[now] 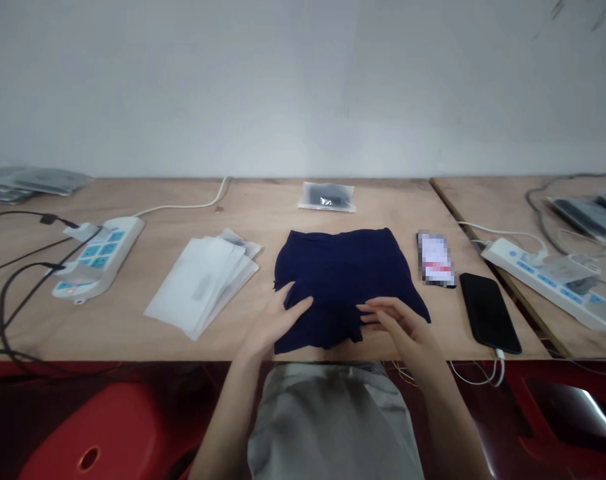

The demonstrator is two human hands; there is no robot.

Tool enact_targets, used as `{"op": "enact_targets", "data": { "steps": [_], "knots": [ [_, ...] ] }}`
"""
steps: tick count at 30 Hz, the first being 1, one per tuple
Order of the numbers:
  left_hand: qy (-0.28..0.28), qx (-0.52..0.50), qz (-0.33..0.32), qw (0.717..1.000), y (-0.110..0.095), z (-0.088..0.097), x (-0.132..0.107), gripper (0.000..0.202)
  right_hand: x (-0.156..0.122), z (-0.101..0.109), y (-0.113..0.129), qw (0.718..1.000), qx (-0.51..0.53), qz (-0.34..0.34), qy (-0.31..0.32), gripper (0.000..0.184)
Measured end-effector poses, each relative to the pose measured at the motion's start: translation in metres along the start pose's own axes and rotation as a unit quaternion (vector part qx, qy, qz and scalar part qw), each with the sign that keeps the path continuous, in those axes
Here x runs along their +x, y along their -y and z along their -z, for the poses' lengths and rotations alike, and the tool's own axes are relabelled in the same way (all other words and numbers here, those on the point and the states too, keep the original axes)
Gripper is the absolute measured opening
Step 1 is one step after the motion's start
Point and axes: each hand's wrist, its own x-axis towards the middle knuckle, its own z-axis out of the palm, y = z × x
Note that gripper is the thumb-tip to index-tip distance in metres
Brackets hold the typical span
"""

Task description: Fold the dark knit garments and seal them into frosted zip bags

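A pair of navy blue shorts [340, 267] lies spread on the wooden table in front of me, its straight waist edge toward the wall. The lower edge is somewhat bunched between the legs. My left hand [277, 320] rests at the lower left side of the shorts, thumb stretched over the fabric and the other fingers partly hidden. On the lower right part, my right hand [397, 323] hovers over or lightly touches the cloth, fingers extended and slightly apart. Neither hand visibly grips the fabric.
Frosted plastic bags [197, 283] are stacked left of the shorts. A packed bag [327, 197] lies near the wall. Two phones, one lit [435, 260] and one dark [489, 312], lie right. Power strips [103, 257] with cables flank the area. A red stool [97, 427] stands below.
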Motion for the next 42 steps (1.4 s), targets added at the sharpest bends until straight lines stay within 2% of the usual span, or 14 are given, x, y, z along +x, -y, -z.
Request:
{"op": "enact_targets", "data": {
  "steps": [3, 6, 8, 10, 15, 19, 24, 28, 31, 35, 37, 39, 40, 42],
  "knots": [
    [0.041, -0.018, 0.018, 0.999, 0.007, 0.019, -0.007, 0.031, 0.003, 0.002, -0.008, 0.999, -0.036, -0.004, -0.012, 0.031],
    [-0.066, 0.075, 0.011, 0.995, 0.007, 0.022, -0.016, 0.035, 0.004, -0.009, -0.014, 0.994, -0.103, 0.001, -0.023, 0.032],
    [-0.143, 0.155, -0.03, 0.977, 0.008, 0.017, -0.021, 0.039, 0.006, -0.02, -0.019, 0.98, -0.189, 0.01, -0.054, 0.034],
    [-0.161, 0.208, -0.09, 0.961, 0.012, 0.009, -0.025, 0.034, 0.01, -0.031, -0.025, 0.956, -0.279, 0.028, -0.089, 0.035],
    [-0.115, 0.314, -0.123, 0.934, 0.022, -0.006, -0.03, 0.013, 0.027, -0.045, -0.042, 0.917, -0.377, 0.06, -0.115, 0.044],
    [-0.104, 0.335, -0.142, 0.926, 0.003, -0.003, -0.033, 0.022, 0.035, -0.047, -0.047, 0.917, -0.378, 0.076, -0.104, 0.043],
    [0.015, 0.318, -0.152, 0.936, -0.015, -0.013, -0.034, 0.027, 0.04, -0.051, -0.052, 0.92, -0.374, 0.076, -0.09, 0.036],
    [0.053, 0.349, -0.139, 0.925, -0.018, -0.023, -0.032, 0.03, 0.04, -0.053, -0.048, 0.914, -0.386, 0.091, -0.088, 0.022],
    [0.077, 0.272, -0.134, 0.95, -0.028, -0.021, -0.031, 0.034, 0.036, -0.049, -0.033, 0.925, -0.353, 0.098, -0.098, 0.016],
    [0.131, 0.033, -0.061, 0.989, -0.039, -0.026, -0.022, 0.036, 0.025, -0.041, -0.007, 0.928, -0.334, 0.092, -0.134, 0.019],
    [0.159, -0.106, 0.029, 0.981, -0.036, -0.032, -0.016, 0.042, 0.019, -0.043, 0.0, 0.916, -0.35, 0.12, -0.153, 0.02],
    [0.171, -0.213, 0.114, 0.955, -0.031, -0.036, -0.011, 0.054, 0.013, -0.051, 0.001, 0.909, -0.36, 0.157, -0.14, 0.022],
    [0.166, -0.237, 0.139, 0.947, -0.028, -0.036, -0.011, 0.058, 0.01, -0.058, 0.0, 0.908, -0.362, 0.174, -0.123, 0.024],
    [0.133, -0.212, 0.14, 0.958, -0.026, -0.029, -0.014, 0.058, 0.001, -0.073, -0.007, 0.906, -0.366, 0.2, -0.076, 0.03]
  ]
}}
